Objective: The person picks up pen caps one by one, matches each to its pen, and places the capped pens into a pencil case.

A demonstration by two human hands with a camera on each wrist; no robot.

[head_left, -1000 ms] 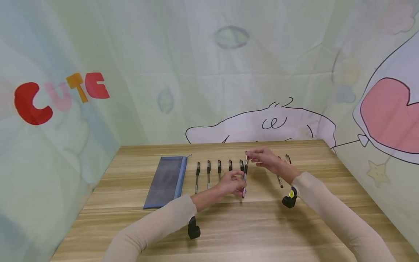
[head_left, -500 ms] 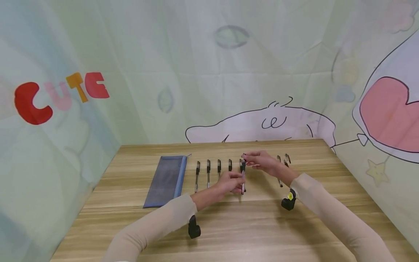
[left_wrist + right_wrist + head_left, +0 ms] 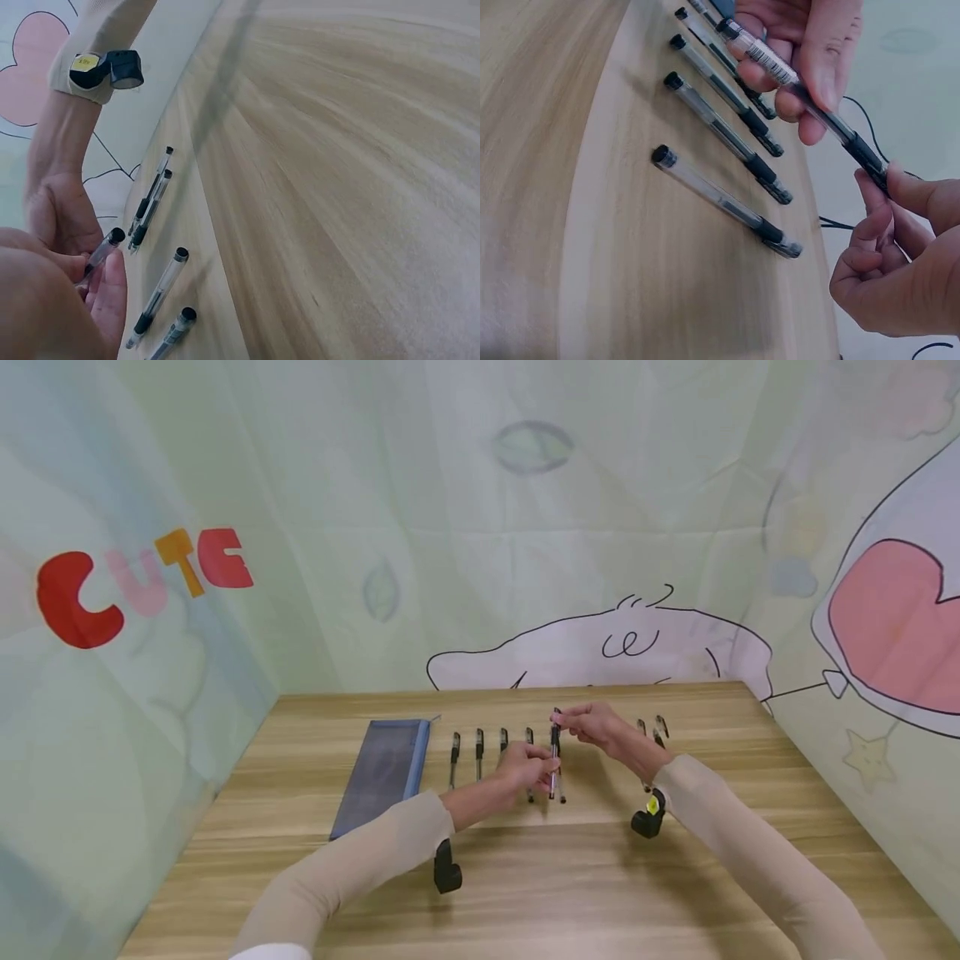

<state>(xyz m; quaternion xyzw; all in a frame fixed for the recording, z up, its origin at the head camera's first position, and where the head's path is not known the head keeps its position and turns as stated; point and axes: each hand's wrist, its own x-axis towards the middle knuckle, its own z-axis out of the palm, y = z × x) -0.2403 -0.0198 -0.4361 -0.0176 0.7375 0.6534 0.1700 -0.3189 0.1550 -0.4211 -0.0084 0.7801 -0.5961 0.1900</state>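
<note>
Between both hands a clear-barrelled gel pen [image 3: 826,114] with a black grip and a barcode label is held slanting above the table. My left hand [image 3: 527,767] pinches its barrel between thumb and fingers, towards the black-plugged end. At the capped end, the thumb and fingertips of my right hand [image 3: 596,725] grip the pen, covering part of the cap. Beneath it lies another gel pen [image 3: 724,201], the last in a row of matching ones. To its left in the head view is a neighbouring pen [image 3: 529,737], partly hidden by my left hand.
A blue mesh zip pouch [image 3: 378,768] lies flat left of the row, its near corner by the left sleeve. More pens [image 3: 455,750] continue the row beside it. Right of my hands, a few loose pens [image 3: 660,727] lie near the right wrist. A printed curtain [image 3: 480,568] hangs behind the wooden table [image 3: 570,885].
Both hands have shifted the held pen slightly left and a little away from the table's near side, towards the row's end. The pens on the table look unmoved.
</note>
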